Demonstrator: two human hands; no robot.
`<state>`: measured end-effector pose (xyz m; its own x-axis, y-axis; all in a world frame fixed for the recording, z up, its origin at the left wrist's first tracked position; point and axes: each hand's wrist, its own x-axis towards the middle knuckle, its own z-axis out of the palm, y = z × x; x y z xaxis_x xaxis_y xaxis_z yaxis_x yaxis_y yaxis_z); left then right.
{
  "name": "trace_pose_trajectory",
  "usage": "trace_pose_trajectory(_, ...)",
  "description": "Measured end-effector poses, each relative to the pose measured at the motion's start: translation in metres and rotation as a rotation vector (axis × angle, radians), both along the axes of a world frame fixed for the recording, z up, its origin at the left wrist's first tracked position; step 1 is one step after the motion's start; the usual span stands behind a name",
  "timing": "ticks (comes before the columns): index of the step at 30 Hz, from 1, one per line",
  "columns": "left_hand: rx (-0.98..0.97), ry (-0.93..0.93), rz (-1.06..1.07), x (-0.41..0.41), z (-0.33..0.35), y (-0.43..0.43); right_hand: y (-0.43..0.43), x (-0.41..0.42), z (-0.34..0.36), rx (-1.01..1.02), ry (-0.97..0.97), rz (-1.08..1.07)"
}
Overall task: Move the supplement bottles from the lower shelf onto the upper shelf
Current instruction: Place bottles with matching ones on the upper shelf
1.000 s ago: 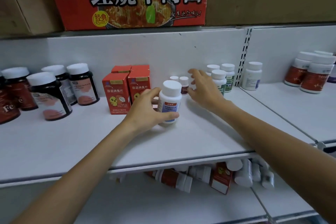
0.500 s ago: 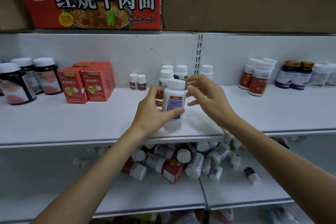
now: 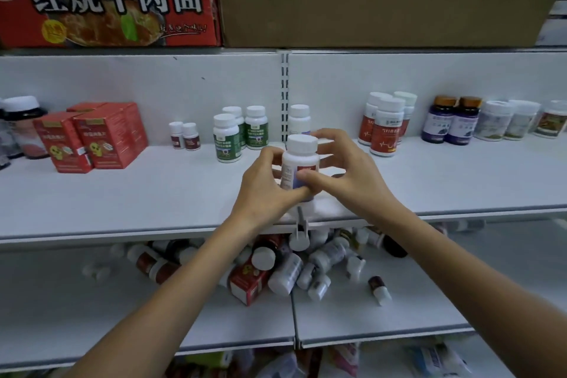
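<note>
Red cartons (image 3: pixel 92 138) stand at the left of the upper shelf (image 3: pixel 122 199), then green-labelled bottles (image 3: pixel 227 141), grouped by kind, presumably so each sort keeps its own spot. The left hand (image 3: pixel 264 193) curls round the white bottle (image 3: pixel 300 159), thumb across its label. The right hand (image 3: pixel 352 175) grips the other side, likely to turn the label forward. The bottle is upright at the shelf's front edge, its base hidden. Beneath, a jumbled pile (image 3: pixel 285 267) lies on the lower shelf (image 3: pixel 92 310); red-labelled bottles (image 3: pixel 383 129) stand rightward.

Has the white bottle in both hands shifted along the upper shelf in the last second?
Yes, rightward. The white bottle was left of the green-label bottles; now it is right of them, before the slotted upright.
</note>
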<state>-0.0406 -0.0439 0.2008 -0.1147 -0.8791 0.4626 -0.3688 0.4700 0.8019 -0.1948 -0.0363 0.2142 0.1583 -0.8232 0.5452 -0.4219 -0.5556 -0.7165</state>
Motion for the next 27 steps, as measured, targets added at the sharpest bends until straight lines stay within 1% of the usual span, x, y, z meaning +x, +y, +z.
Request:
trace_pose_trajectory(2, 0.035, -0.064, -0.036, -0.007, 0.001, -0.012, -0.011, -0.009, -0.001, -0.026, 0.046, -0.063)
trace_pose_trajectory(4, 0.037, -0.198, -0.051, -0.012, 0.000, -0.027, -0.026, -0.018, -0.003, -0.066, 0.052, -0.119)
trace_pose_trajectory(6, 0.021, -0.457, -0.027, -0.016, -0.004, -0.040, -0.044, -0.028, -0.004, -0.092, 0.020, -0.179)
trace_pose_trajectory(8, 0.013, -0.734, -0.007, -0.020, -0.007, -0.046, -0.066, -0.037, -0.005, -0.070, 0.019, -0.243)
trace_pose_trajectory(9, 0.012, -0.797, -0.008, -0.021, -0.008, -0.047, -0.077, -0.040, -0.005, -0.052, 0.038, -0.261)
trace_pose_trajectory(11, 0.033, -0.796, -0.019, -0.020, -0.010, -0.051, -0.100, -0.045, -0.007, -0.022, 0.099, -0.281)
trace_pose_trajectory(15, 0.098, -0.657, -0.055, -0.015, -0.010, -0.057, -0.136, -0.046, -0.009, 0.001, 0.201, -0.295)
trace_pose_trajectory(22, 0.028, -0.687, -0.028, -0.017, -0.014, -0.056, -0.176, -0.041, -0.007, 0.033, 0.273, -0.337)
trace_pose_trajectory(27, 0.013, -0.694, -0.031, -0.018, -0.014, -0.055, -0.187, -0.039, -0.009, 0.044, 0.300, -0.362)
